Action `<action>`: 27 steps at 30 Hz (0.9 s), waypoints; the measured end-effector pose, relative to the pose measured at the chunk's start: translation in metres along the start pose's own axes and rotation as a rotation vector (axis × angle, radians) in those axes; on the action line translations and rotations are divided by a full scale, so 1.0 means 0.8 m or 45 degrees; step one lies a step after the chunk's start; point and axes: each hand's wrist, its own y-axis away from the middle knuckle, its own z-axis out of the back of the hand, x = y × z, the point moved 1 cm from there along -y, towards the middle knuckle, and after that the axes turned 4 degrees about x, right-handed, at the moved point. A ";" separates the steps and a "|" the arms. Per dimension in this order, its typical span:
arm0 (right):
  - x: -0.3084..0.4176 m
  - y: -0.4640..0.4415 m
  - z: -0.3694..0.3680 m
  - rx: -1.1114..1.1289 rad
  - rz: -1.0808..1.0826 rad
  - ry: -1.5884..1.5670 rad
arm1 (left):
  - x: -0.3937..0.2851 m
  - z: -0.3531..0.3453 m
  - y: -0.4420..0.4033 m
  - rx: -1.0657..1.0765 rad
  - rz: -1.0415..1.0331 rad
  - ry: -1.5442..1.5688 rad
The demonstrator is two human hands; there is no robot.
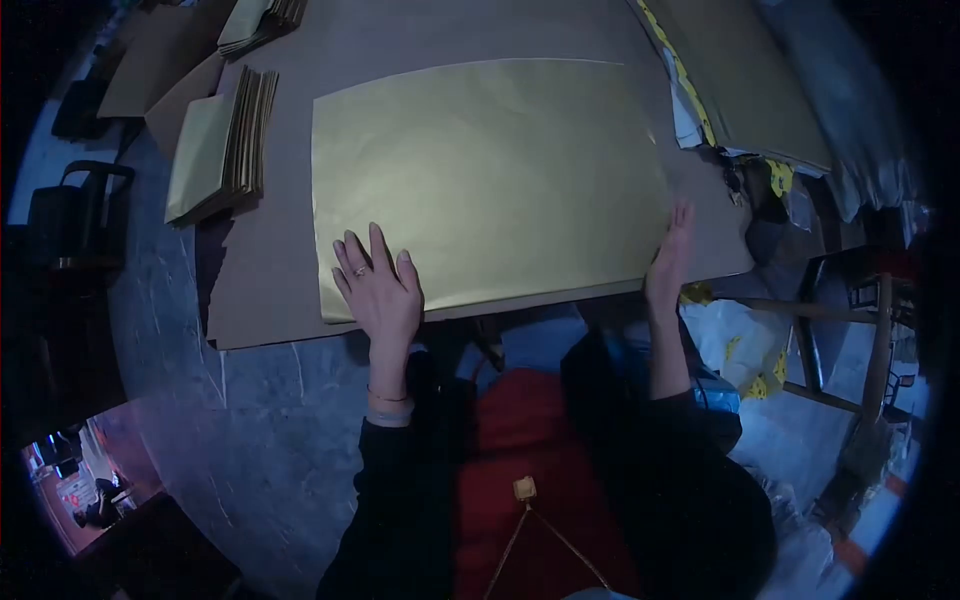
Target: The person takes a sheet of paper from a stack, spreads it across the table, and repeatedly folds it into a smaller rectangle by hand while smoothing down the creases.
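A wide stack of gold paper sheets (490, 180) lies flat on the brown board-covered table (265, 290) in front of me. My left hand (382, 290) rests palm down on its near left corner, fingers spread, a ring on one finger. At the right edge of the sheets stands my right hand (671, 258), turned on its side with the fingers straight and its palm against or close to the edge. Neither hand grips anything. How many sheets lie under the top one cannot be made out.
Folded gold paper bundles (205, 160) stand at the table's left, with another bundle (255, 25) behind. A large wrapped pack (740, 80) with yellow tape lies at the back right. Right of the table are a wooden stool frame (880, 350) and plastic bags (735, 340) on the floor.
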 end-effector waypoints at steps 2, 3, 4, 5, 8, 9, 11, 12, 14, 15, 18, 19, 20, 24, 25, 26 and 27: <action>-0.012 -0.007 0.016 -0.026 0.020 -0.008 | 0.002 0.000 0.001 0.033 0.013 0.022; -0.011 -0.008 0.018 -0.021 0.033 0.008 | 0.005 -0.002 0.002 0.017 0.015 0.045; -0.011 -0.008 0.020 -0.017 0.047 0.023 | 0.008 -0.002 0.001 -0.002 0.019 0.066; -0.009 -0.009 0.019 -0.004 0.074 0.050 | 0.013 0.001 0.003 0.018 0.025 0.074; -0.009 -0.008 0.020 -0.014 0.051 -0.030 | 0.040 0.003 0.010 0.006 0.026 0.121; -0.005 -0.007 0.019 -0.004 0.091 0.049 | 0.049 0.008 0.012 0.055 0.035 0.066; -0.017 -0.009 0.023 0.024 0.128 -0.014 | 0.062 0.015 0.016 0.077 0.094 -0.025; -0.022 -0.010 0.025 0.022 0.172 -0.045 | 0.068 0.017 0.017 0.106 0.123 -0.086; -0.022 -0.010 0.025 0.013 0.113 -0.043 | 0.081 0.017 0.019 0.075 0.164 -0.116; -0.024 -0.009 0.026 -0.019 0.061 -0.011 | 0.087 0.018 0.021 0.052 0.215 -0.196; -0.036 -0.012 0.033 0.001 0.009 0.094 | 0.104 0.028 0.027 -0.022 0.337 -0.276; -0.035 -0.013 0.035 0.017 0.013 0.198 | 0.110 0.034 0.029 -0.079 0.403 -0.320; -0.034 -0.014 0.034 0.032 0.017 0.189 | 0.115 0.039 0.031 -0.137 0.468 -0.361; -0.025 -0.014 0.026 0.012 0.062 0.045 | 0.073 0.060 0.046 -0.507 0.296 0.020; -0.022 -0.012 0.025 0.017 0.068 0.128 | 0.049 0.052 0.053 -0.394 0.121 0.077; -0.022 -0.011 0.023 0.023 0.067 0.132 | 0.018 0.043 0.062 -0.282 -0.055 0.138; -0.022 -0.012 0.023 0.025 0.045 0.130 | -0.017 0.041 0.069 -0.157 -0.242 0.247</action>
